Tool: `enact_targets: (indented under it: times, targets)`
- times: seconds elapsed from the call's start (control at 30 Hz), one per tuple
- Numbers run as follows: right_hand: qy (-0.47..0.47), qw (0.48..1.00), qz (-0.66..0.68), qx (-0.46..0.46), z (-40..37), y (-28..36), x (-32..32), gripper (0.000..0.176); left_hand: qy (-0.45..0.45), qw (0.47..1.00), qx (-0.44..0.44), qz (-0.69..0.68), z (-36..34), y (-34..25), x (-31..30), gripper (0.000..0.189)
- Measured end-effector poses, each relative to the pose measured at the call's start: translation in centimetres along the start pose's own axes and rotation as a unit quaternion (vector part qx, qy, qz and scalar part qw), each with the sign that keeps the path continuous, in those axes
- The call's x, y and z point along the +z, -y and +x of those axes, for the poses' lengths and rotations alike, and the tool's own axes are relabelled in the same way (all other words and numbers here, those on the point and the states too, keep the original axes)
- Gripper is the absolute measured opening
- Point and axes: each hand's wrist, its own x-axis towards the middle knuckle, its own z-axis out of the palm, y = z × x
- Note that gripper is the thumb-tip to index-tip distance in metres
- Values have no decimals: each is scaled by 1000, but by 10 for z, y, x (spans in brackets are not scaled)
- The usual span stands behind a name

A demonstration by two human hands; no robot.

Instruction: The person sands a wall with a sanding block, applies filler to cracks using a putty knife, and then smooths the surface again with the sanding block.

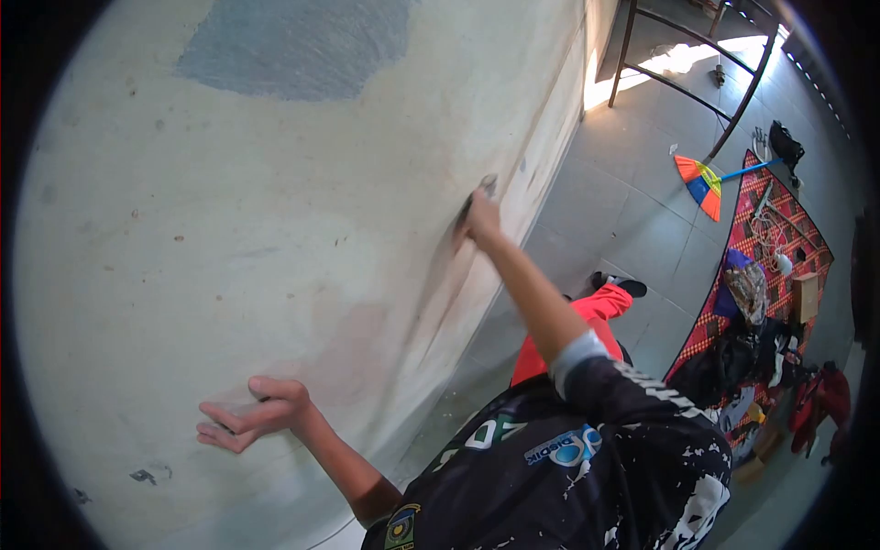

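A pale, stained wall (211, 220) fills the left side of the view. Against its lower part my left hand (252, 414) leans with fingers apart and bent, holding nothing. Farther along the wall, close to its right edge, my right hand (480, 220) is closed, blurred by motion. A small dark object with a greyish end (489, 183) shows at its fingers, flat to the wall; I cannot tell its kind. Higher on the wall is a rough grey patch (302, 46).
Grey floor tiles (610, 211) run along the wall's foot. A broom (701, 186) with coloured bristles lies by a red patterned mat (706, 339), which bears bags, cords and a cardboard box (806, 298). A dark metal frame (683, 82) stands at the top right.
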Motion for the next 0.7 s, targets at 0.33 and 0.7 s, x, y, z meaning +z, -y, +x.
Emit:
enact_targets:
  times: [0.33,0.7]
  targets:
    - [6,997,73,32,-51,12,20,58,26,999,15,13,0,2,-2,64]
    - [35,997,-28,-61,-51,-22,24,58,8,1000,17,-5,1,2,0,63]
